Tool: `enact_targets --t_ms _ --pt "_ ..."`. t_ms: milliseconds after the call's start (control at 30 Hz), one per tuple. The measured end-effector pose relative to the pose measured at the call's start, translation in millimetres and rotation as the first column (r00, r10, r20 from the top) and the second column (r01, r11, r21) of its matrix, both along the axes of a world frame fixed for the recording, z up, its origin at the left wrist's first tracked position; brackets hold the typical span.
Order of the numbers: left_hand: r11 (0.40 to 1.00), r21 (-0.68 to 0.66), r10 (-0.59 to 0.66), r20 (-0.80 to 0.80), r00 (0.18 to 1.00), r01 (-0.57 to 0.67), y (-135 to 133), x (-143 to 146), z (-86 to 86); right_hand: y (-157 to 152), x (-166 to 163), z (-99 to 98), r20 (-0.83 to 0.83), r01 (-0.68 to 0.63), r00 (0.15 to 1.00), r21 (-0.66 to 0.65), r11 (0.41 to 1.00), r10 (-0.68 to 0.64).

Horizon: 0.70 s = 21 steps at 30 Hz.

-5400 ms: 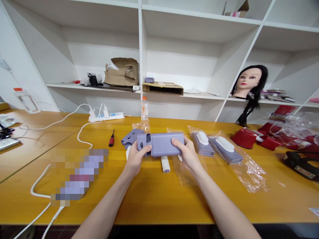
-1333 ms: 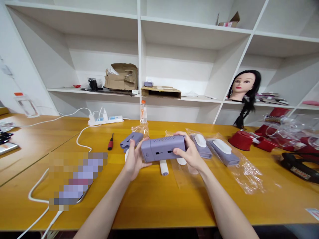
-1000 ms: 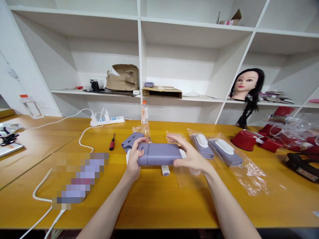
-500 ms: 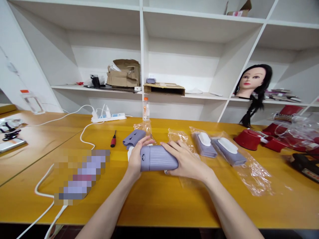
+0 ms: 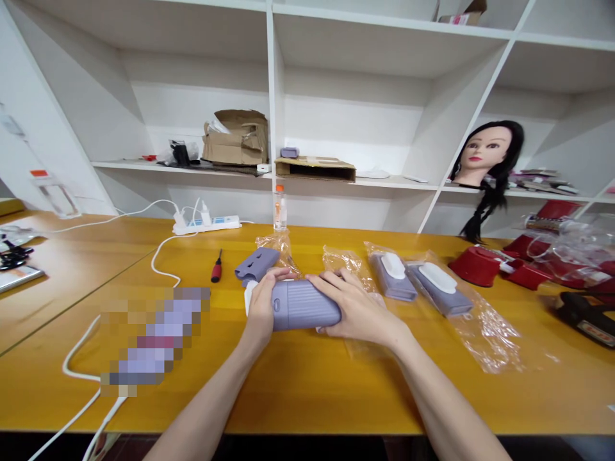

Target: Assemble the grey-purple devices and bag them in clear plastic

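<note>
A lilac ribbed plastic housing (image 5: 302,309) lies lengthwise just above the yellow table (image 5: 307,390). My left hand (image 5: 262,308) is wrapped round its left end. My right hand (image 5: 356,308) covers its right end, fingers curled over the top. A white cylindrical piece peeks out behind the left hand, mostly hidden. Another lilac part (image 5: 257,264) lies just behind, next to a crumpled clear bag (image 5: 277,245).
Two bagged lilac units with white pads (image 5: 394,276) (image 5: 439,288) lie to the right. A red-handled screwdriver (image 5: 216,267), a power strip (image 5: 205,224) with white cables and a small bottle (image 5: 279,208) lie behind. Red parts (image 5: 475,265) sit far right, a mannequin head (image 5: 489,155) on the shelf.
The housing was turned over in both hands, from its perforated side to its ribbed side, and brought down closer to the table. My right hand shifted from its end to its top.
</note>
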<state>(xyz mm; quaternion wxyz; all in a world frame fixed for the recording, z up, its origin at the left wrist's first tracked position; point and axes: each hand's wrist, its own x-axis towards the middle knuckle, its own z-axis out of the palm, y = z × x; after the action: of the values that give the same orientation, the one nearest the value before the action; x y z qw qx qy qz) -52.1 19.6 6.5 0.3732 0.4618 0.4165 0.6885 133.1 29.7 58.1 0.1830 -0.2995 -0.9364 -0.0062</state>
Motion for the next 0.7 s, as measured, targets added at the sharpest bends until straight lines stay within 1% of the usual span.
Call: enact_targets --t_ms 67,133,200,233,267,300,367,467,567,633,700 --pt "0.996 -0.047 -0.07 0.073 0.995 0.074 -1 1 5.8 3 3 3.9 -0.019 0.002 1.0 0.029 1.0 -0.002" --pt "0.97 -0.149 -0.179 0.084 0.98 0.19 -4 1 12.2 7 8 9.1 -0.032 0.021 0.999 0.075 0.997 -0.019" --pt "0.914 -0.274 -0.31 0.01 0.951 0.3 -9 0 17.0 9 15 13.8 -0.036 0.032 0.999 0.102 0.994 -0.028" --pt "0.891 -0.314 -0.362 -0.05 0.931 0.329 -11 -2 18.3 10 18 15.4 -0.034 0.029 0.999 0.102 0.994 -0.026" --pt "0.882 -0.325 -0.395 -0.115 0.911 0.341 -12 -3 18.9 11 21 16.5 -0.033 0.024 0.999 0.095 0.995 -0.021" --pt "0.886 -0.309 -0.411 -0.176 0.894 0.346 -13 -4 18.7 11 24 16.9 -0.033 0.02 0.999 0.087 0.996 -0.017" --pt "0.906 -0.24 -0.406 -0.257 0.877 0.349 -14 -5 16.9 12 28 16.1 -0.043 0.022 0.999 0.074 0.997 -0.018" --pt "0.925 -0.157 -0.377 -0.28 0.883 0.346 -13 -4 13.2 12 31 13.5 -0.072 0.032 0.997 0.054 0.998 -0.028" --pt "0.935 -0.134 -0.35 -0.204 0.914 0.328 -11 -1 10.7 11 31 12.5 -0.142 0.053 0.989 0.018 0.998 -0.05" --pt "0.947 -0.113 -0.312 -0.11 0.944 0.3 -10 3 9.8 12 30 13.2 -0.259 0.064 0.963 -0.034 0.997 -0.071" --pt "0.962 -0.076 -0.267 -0.034 0.963 0.264 -9 6 9.2 13 29 14.4 -0.408 0.053 0.908 -0.111 0.992 -0.094"
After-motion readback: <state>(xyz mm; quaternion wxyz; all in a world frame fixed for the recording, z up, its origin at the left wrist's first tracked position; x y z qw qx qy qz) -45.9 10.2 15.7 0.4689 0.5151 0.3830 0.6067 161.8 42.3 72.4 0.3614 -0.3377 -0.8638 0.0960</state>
